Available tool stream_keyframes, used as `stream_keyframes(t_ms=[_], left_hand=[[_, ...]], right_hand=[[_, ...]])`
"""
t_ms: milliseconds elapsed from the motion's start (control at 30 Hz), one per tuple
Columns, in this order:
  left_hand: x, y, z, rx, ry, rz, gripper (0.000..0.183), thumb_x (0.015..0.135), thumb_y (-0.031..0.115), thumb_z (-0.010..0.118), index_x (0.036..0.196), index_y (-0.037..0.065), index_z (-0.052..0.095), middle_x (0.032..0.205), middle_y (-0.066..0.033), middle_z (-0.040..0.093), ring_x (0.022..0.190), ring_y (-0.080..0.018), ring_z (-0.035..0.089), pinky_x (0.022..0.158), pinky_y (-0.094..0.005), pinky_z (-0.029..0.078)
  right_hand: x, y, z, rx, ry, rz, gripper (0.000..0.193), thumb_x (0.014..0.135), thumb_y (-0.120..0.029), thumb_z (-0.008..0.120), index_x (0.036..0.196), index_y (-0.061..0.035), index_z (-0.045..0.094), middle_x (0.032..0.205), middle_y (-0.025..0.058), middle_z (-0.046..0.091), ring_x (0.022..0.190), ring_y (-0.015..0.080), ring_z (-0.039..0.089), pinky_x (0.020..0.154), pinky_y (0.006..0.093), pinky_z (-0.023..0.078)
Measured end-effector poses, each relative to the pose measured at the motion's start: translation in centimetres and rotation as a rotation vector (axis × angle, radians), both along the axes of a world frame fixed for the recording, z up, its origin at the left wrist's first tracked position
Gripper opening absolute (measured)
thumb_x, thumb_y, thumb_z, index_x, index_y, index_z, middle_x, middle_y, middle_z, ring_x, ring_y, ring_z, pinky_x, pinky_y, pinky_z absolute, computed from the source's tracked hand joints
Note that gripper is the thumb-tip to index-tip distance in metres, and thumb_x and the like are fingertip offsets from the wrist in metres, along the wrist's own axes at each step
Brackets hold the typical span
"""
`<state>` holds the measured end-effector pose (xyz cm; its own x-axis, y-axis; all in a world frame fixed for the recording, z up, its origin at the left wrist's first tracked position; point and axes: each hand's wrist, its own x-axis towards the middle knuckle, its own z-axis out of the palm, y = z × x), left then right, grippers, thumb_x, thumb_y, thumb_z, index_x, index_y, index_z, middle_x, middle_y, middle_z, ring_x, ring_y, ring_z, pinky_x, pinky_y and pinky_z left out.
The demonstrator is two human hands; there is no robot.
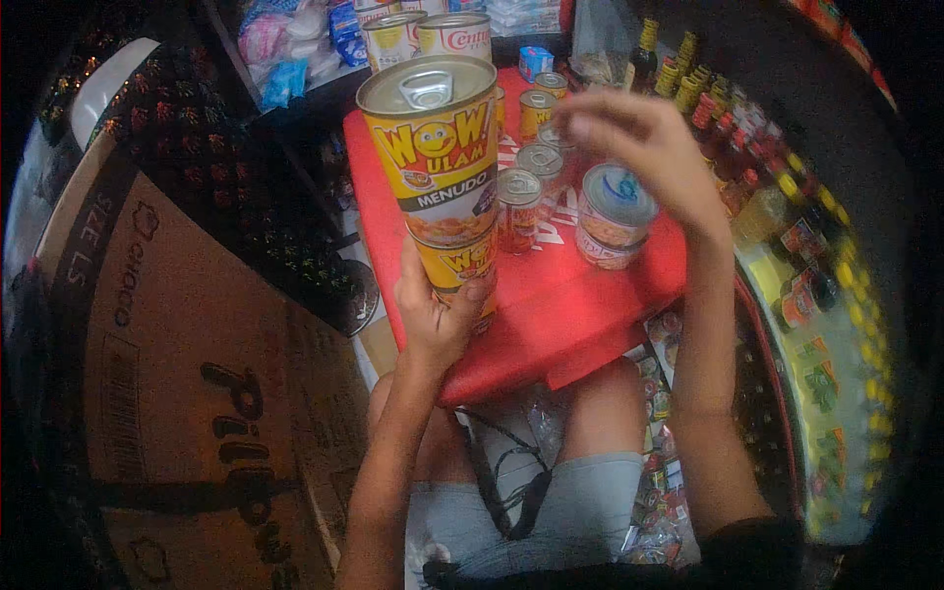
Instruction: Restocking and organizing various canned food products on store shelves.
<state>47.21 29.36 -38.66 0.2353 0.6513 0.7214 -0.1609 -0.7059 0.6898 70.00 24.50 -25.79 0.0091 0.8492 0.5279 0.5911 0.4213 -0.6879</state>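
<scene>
My left hand [438,315] is wrapped around the lower part of a stack of yellow food cans [447,177]. The top can is large, with a pull-tab lid, and tilts toward me at the left of a red table [531,334]. Over the far right part of the table is my right hand [644,147], blurred, its fingers stretched to the left with nothing visible in them. Below it stand two stacked short cans [615,221] with a blue-green mark on the lid. Slim pull-tab cans [518,206] stand in a row to their left.
Large white-labelled cans [452,34] stand beyond the table, beside plastic-wrapped goods [295,44]. A small blue box [536,64] sits at the far edge. Bottles [678,84] line the right side. A big cardboard box [197,393] fills the left.
</scene>
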Motion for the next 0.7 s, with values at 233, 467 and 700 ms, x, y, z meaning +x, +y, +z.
stream_keyframes(t_ms=[233, 467, 700], left_hand=[[0.8, -0.1, 0.0, -0.002, -0.004, 0.012, 0.067, 0.083, 0.042, 0.066, 0.122, -0.006, 0.042, 0.098, -0.0142, 0.065, 0.088, -0.0197, 0.065, 0.077, -0.0316, 0.051], [0.1, 0.2, -0.6, -0.011, 0.009, 0.031, 0.068, 0.082, 0.044, 0.066, 0.121, -0.007, 0.042, 0.098, -0.0141, 0.065, 0.087, -0.0199, 0.065, 0.076, -0.0311, 0.051], [0.7, -0.1, -0.7, -0.009, -0.002, 0.025, 0.073, 0.08, 0.05, 0.067, 0.118, -0.007, 0.044, 0.098, -0.0134, 0.065, 0.088, -0.0191, 0.064, 0.077, -0.0302, 0.05]], right_hand=[[9.9, 15.9, -0.8, -0.156, -0.587, -0.258, 0.037, 0.08, -0.026, 0.064, 0.103, 0.0036, 0.063, 0.094, 0.017, 0.068, 0.082, 0.0263, 0.066, 0.077, 0.0349, 0.051], [7.6, 19.8, -2.8, -0.515, -0.994, -0.267, 0.058, 0.067, -0.04, 0.077, 0.104, 0.001, 0.061, 0.083, 0.017, 0.067, 0.076, 0.028, 0.066, 0.064, 0.0393, 0.052], [12.1, 21.4, -1.6, -0.374, -0.59, -0.381, 0.061, 0.067, -0.048, 0.073, 0.098, 0.0045, 0.067, 0.091, 0.0219, 0.067, 0.078, 0.0297, 0.067, 0.072, 0.0397, 0.052]])
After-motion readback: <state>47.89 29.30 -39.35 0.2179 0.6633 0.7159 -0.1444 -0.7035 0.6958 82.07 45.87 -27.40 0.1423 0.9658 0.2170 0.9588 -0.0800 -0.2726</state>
